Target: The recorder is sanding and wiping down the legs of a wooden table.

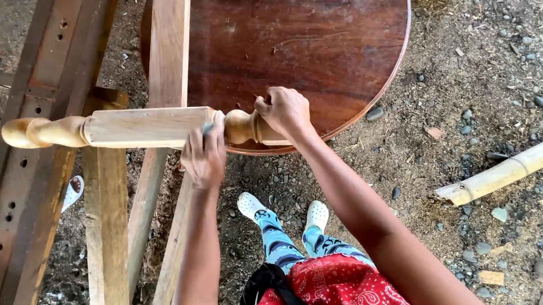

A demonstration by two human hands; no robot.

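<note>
- The turned wooden leg (138, 128) lay level across the slanted planks of a wooden trestle (109, 244), its knobbed end jutting out to the left.
- The right hand (286, 111) had its grip wrapped tight round the rounded end of the leg, pinning it.
- The left hand (205, 155) pressed a small grey pad (208, 129), probably sandpaper, against the edge where the square section met the bulb; its grip was narrow, folded over the pad.
- To do the rubbing well, I judged the right hand should keep the leg from rolling, while the left stroked with the grain and followed the curve without flattening it.
- A round dark-stained tabletop (315, 37) stood just behind the leg, close enough that a long stroke might scuff it.
- A rusty drilled steel beam (16, 187) ran down the left.
- A bamboo pole (505, 171) lay on the gravel ground (469, 96), well apart to the right.
- The person's feet in white clogs (316, 216) stood beneath.
</note>
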